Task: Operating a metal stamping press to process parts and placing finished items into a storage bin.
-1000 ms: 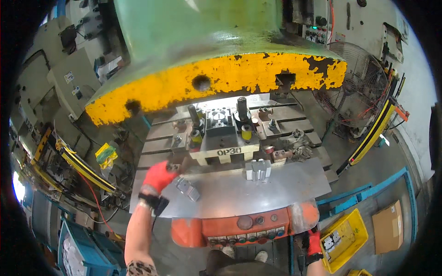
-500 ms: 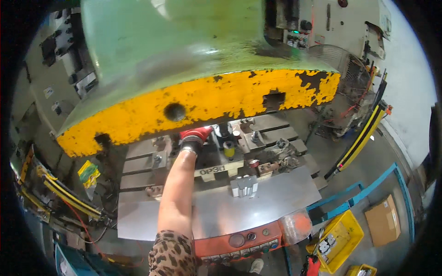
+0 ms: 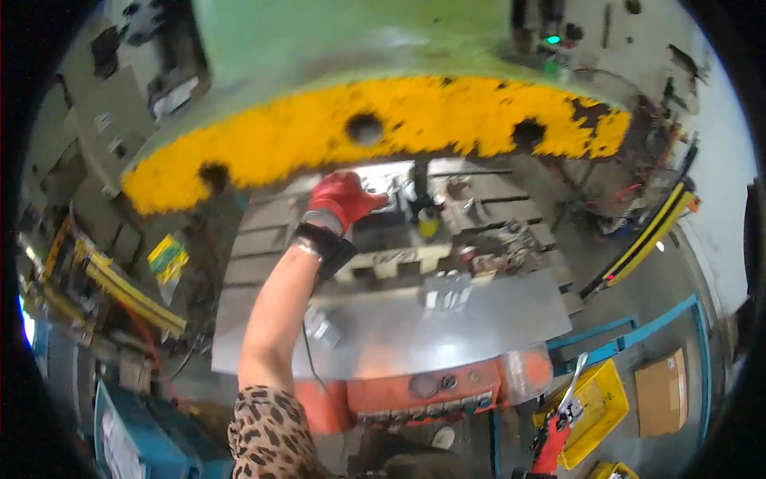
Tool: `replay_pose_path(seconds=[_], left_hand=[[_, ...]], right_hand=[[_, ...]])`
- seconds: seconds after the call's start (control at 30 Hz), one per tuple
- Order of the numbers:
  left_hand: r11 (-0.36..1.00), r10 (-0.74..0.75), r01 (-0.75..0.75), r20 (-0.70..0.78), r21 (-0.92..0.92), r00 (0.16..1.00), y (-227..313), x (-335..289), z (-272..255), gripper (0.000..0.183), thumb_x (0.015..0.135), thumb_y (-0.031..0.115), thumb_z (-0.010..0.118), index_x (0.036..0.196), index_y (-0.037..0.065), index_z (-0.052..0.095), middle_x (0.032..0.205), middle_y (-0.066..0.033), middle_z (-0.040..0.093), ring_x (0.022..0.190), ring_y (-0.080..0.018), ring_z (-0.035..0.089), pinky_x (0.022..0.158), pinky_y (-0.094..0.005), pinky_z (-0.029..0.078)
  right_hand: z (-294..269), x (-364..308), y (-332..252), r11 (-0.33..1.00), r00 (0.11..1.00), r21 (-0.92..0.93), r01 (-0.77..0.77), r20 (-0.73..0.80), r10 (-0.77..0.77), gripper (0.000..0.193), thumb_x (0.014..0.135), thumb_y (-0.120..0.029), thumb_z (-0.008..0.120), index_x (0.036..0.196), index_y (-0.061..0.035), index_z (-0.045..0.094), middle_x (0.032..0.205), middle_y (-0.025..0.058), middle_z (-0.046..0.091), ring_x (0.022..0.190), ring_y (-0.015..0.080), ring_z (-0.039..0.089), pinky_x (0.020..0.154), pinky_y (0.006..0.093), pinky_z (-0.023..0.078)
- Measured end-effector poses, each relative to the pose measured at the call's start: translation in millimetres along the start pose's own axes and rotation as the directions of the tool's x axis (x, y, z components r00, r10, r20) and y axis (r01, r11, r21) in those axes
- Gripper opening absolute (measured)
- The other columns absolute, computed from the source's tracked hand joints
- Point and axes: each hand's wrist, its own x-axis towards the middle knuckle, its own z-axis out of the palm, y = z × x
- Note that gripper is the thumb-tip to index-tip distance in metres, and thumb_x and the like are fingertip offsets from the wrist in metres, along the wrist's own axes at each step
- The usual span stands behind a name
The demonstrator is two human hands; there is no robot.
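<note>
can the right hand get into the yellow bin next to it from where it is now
Probably yes: the right hand is at the left side of the yellow bin, whose top is open, and nothing visible blocks it.

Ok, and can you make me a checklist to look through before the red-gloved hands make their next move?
1. Left hand gloved: ok, red.
2. Left hand away from the die block: not ok, it's reaching in there.
3. Right hand away from the die block: ok, it's by the yellow bin, seemingly holding a long silvery thing.
4. Two metal pieces resting on the shiny sheet: ok.
5. Left fingers empty: cannot tell, too blurred.
</note>
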Motion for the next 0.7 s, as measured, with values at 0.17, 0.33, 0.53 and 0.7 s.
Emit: replay_pose_path(seconds=[0.17, 0.33, 0.53, 0.7], left_hand=[[0.973, 0.168, -0.17, -0.022, -0.154, 0.985, -65.0, -149.5, -18.4, 0.065, 0.071, 0.048, 0.079, 0.11, -0.001, 0.062, 0.106, -0.0224, 0.067, 0.101, -0.0418, 0.063, 0.085, -0.0475, 0.05], [0.994, 0.103, -0.099, 0.117, -0.041, 0.988, -99.6, -213.3, 37.3, 0.092, 0.067, 0.05, 0.081, 0.138, 0.002, 0.05, 0.119, -0.0216, 0.062, 0.114, -0.0384, 0.059, 0.099, -0.0453, 0.045], [0.998, -0.043, 0.033, 0.21, 0.049, 0.977, -105.7, -212.0, 80.0, 0.094, 0.069, 0.054, 0.078, 0.141, 0.002, 0.047, 0.129, -0.0207, 0.057, 0.122, -0.0373, 0.054, 0.104, -0.047, 0.04], [1.0, -0.019, 0.019, 0.127, 0.008, 0.992, -110.8, -217.2, 90.0, 0.094, 0.069, 0.053, 0.078, 0.142, 0.003, 0.046, 0.135, -0.0219, 0.053, 0.124, -0.0384, 0.052, 0.105, -0.0472, 0.04]], right_hand=[[32.6, 0.1, -36.7, 0.977, 0.989, 0.206, 0.06, 0.12, -0.086, 0.027, 0.096, -0.016, 0.065, 0.12, -0.0036, 0.063, 0.079, -0.003, 0.057, 0.064, 0.0061, 0.05, 0.055, 0.0246, 0.041], [76.6, -0.4, -62.3, 0.968, 0.905, 0.197, 0.154, 0.365, -0.218, 0.036, 0.096, -0.012, 0.062, 0.131, -0.0076, 0.061, 0.085, -0.0061, 0.057, 0.064, 0.003, 0.046, 0.057, 0.0201, 0.037], [97.1, -11.6, -65.2, 0.943, 0.782, 0.087, 0.32, 0.538, -0.315, 0.053, 0.087, -0.006, 0.068, 0.137, 0.0023, 0.051, 0.124, 0.0096, 0.063, 0.111, 0.0172, 0.059, 0.097, 0.0318, 0.047], [120.8, -58.9, -105.5, 0.983, 0.781, -0.031, 0.18, 0.613, -0.124, 0.052, 0.088, -0.008, 0.069, 0.136, 0.0029, 0.052, 0.116, 0.0086, 0.063, 0.106, 0.0169, 0.059, 0.094, 0.0331, 0.048]])
